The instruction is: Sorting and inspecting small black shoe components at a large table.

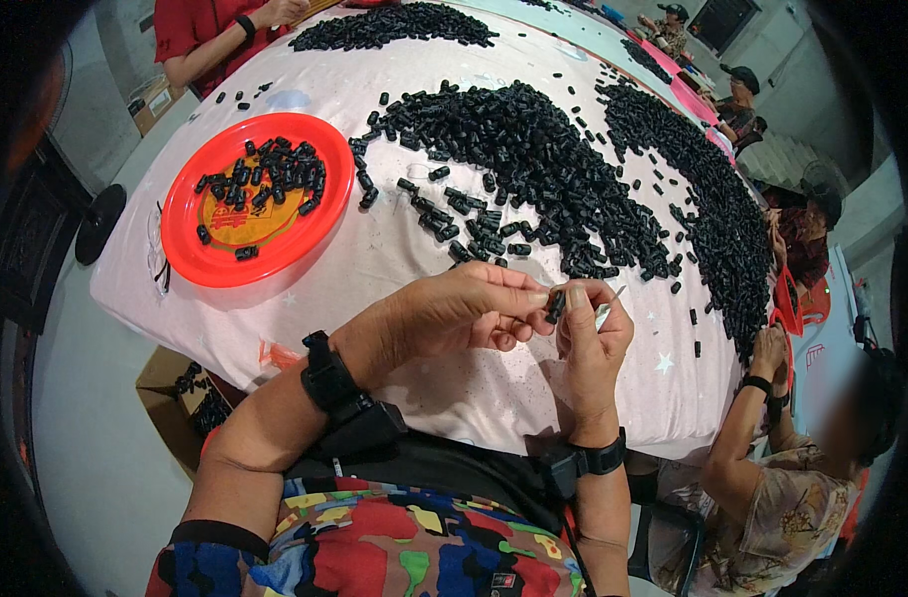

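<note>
Both my hands meet above the near part of the cloth-covered table (pixel 414 398). Between their fingertips is a small black cylindrical part (pixel 554 307). My left hand (pixel 474 308) pinches it from the left with thumb and forefinger, the other fingers curled below. Thumb and forefinger of my right hand (pixel 595 333) close on its other side. A thin pale, shiny sliver (pixel 602 316) shows by the right fingers, possibly a small blade; its kind is unclear. Just beyond the hands lies a big heap of similar black parts (pixel 513 149).
On the left stands a red plastic basin (pixel 180 234) with several black parts inside. More heaps (pixel 712 229) spread along the right and far side (pixel 394 25). A co-worker (pixel 782 478) sits close on my right, another person (pixel 210 40) at far left. An open cardboard box (pixel 170 408) stands below the left edge.
</note>
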A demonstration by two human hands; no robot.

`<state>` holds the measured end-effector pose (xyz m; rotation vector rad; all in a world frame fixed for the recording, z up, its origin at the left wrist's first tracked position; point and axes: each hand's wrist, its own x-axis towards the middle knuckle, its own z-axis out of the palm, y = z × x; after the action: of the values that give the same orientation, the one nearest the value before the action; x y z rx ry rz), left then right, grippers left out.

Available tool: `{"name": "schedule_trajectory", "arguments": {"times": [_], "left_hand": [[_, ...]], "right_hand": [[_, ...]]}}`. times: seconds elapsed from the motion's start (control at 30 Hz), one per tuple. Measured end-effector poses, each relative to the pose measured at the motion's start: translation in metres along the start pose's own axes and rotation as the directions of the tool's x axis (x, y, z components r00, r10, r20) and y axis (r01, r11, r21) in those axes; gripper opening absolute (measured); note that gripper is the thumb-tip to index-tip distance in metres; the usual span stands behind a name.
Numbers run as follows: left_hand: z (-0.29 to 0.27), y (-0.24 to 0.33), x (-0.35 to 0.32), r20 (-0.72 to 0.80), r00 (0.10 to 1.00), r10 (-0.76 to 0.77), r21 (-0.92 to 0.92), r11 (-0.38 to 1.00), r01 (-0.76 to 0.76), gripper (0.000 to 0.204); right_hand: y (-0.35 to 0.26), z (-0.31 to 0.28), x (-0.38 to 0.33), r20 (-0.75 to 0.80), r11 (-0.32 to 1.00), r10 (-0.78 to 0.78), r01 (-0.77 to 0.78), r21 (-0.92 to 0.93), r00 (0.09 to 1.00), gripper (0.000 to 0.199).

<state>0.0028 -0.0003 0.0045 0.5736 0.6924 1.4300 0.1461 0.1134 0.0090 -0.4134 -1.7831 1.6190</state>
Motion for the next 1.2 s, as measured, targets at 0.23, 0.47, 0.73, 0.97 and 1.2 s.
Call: {"name": "schedule_trajectory", "arguments": {"times": [0.23,0.47,0.73,0.97,1.2], "left_hand": [[0.002,0.0,0.001,-0.013,1.0,-0.028,-0.029,0.999,0.027,0.026],[0.003,0.0,0.001,-0.086,0.996,-0.039,-0.085,0.996,0.032,0.023],[0.002,-0.001,0.002,-0.09,0.994,-0.067,-0.095,0.994,0.059,0.02],[0.006,-0.003,0.002,-0.101,0.994,-0.045,-0.031,0.999,0.042,0.025],[-0.033,0.037,-0.013,-0.221,0.89,0.398,-0.076,0.903,-0.423,0.014]], "right_hand": [[0.001,0.004,0.0,-0.006,0.996,-0.07,0.07,-0.059,0.998,0.015],[-0.001,0.008,0.001,0.018,0.978,-0.151,0.152,-0.143,0.988,0.017],[0.0,0.005,0.001,-0.021,0.995,-0.069,0.068,-0.075,0.997,0.016],[0.005,0.007,0.0,0.026,0.989,-0.12,0.122,-0.079,0.992,0.015],[0.004,0.004,0.0,-0.11,0.973,-0.124,0.099,-0.208,0.986,0.015]]}}
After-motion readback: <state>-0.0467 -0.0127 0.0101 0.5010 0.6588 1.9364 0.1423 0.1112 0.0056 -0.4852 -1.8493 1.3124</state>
